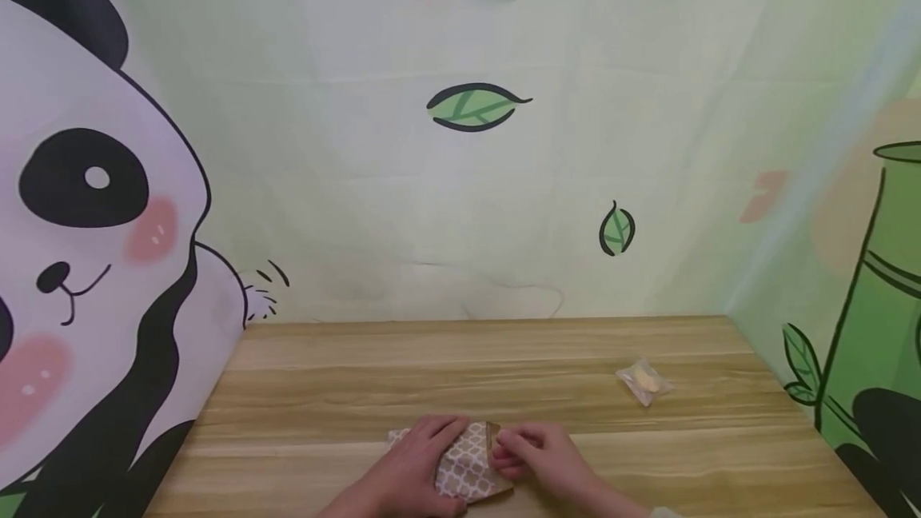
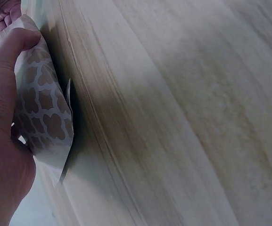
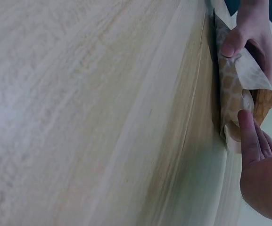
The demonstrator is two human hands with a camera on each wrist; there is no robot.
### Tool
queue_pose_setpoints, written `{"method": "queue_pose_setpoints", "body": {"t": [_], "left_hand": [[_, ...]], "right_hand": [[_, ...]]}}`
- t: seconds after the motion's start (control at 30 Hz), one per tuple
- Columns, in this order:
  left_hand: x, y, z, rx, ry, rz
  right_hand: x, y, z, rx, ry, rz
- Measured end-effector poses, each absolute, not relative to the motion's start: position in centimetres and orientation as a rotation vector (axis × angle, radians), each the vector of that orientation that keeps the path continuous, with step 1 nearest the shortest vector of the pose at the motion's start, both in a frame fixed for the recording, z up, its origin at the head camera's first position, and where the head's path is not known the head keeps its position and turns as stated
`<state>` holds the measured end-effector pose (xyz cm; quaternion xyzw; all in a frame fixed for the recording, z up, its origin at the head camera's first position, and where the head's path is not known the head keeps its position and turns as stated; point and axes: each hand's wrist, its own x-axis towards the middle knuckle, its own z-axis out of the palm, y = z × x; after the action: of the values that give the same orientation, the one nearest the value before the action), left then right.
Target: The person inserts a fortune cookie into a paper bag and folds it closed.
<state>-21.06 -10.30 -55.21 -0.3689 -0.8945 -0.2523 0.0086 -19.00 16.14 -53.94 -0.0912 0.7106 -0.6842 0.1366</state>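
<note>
A paper bag [image 1: 471, 466] with a brown-and-white lattice print lies on the wooden table, its mouth toward the right. My left hand [image 1: 413, 466] grips its left part, with the thumb along the near side and the fingers over the top. At the mouth, my right hand [image 1: 543, 458] pinches the edge between thumb and fingers. From the right wrist view, the bag [image 3: 230, 89] gapes, showing plain brown inside and something whitish near the right thumb [image 3: 250, 136]. The left thumb [image 2: 25, 38] presses on the printed paper in the left wrist view.
A small clear packet [image 1: 645, 382] with something pale yellow inside lies farther back on the right of the table [image 1: 432, 366]. Behind the table hangs a pale green backdrop [image 1: 345, 182] printed with leaves, a panda and bamboo.
</note>
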Motion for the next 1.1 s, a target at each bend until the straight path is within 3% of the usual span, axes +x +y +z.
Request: {"method": "queue_pose_setpoints", "body": {"t": [0.43,0.9,1.1], "left_hand": [[-21.6,-9.6,-54.8,-1.162,-2.867,-0.766],[-21.6,-9.4,-54.4,-1.217,-2.851,-0.739],[-21.6,-9.6,-54.6,-1.244,-2.836,-0.723]], "right_hand": [[-19.0,16.4,-53.6,-0.142,1.951,-2.027],[-20.4,28.2,-51.7,-0.013,2.316,-1.929],[-20.7,32.3,-50.4,0.168,2.688,-1.616]]}}
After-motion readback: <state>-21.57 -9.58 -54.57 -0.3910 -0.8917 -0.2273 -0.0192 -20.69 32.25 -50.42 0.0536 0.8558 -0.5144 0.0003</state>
